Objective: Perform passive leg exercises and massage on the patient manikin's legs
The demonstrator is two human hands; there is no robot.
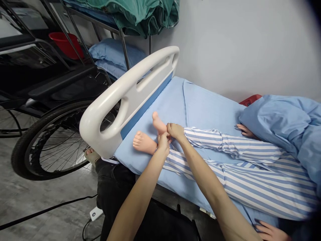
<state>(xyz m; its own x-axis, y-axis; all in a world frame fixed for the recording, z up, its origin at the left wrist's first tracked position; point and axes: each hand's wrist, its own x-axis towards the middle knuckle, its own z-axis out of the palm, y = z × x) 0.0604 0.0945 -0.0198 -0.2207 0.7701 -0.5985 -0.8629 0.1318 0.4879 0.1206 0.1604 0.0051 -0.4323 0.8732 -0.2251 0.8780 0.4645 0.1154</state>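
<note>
Two smooth feet, which look like a manikin's, lie toes up near the foot of a bed. Both my hands meet at the ankle of the far foot [158, 124]. My right hand [175, 130] wraps over the ankle, just below the hem of the blue-and-white striped trousers [250, 174]. Closed against the heel side of that ankle is my left hand [164, 143]; its fingertips are partly hidden. The near foot [144, 143] rests on the light blue sheet [205, 107], close beside my left wrist.
A white footboard [150, 68] rises beyond the feet. To the left stands a wheelchair [57, 140]. Blue bedding [288, 117] covers the upper body, with a manikin hand [245, 130] beside it. A black cable [47, 210] crosses the floor.
</note>
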